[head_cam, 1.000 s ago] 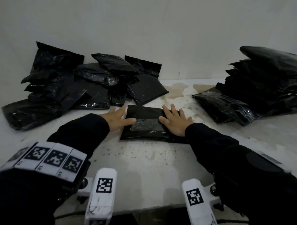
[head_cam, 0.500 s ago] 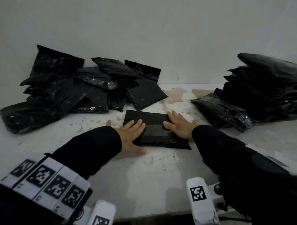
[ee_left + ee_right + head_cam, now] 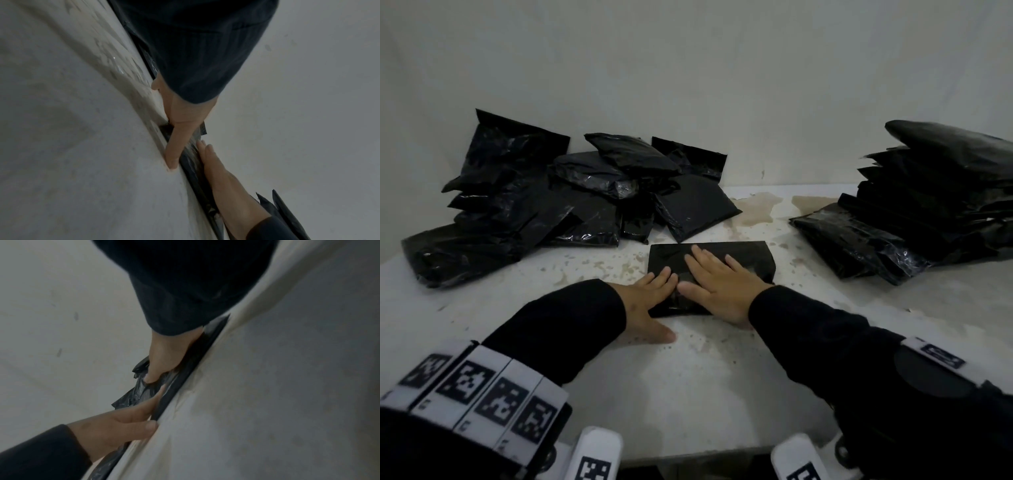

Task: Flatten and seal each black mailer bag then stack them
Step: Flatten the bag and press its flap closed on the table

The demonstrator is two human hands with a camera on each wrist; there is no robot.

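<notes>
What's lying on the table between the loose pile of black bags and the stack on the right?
In the head view, the flat mailer bag, pressed by the left hand and right hand.

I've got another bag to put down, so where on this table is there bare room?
The near strip of table, between the sleeves and in front of the mailer under both hands, is bare. So is the stained gap at the back between the loose pile and the stack. The far left and far right are crowded.
</notes>
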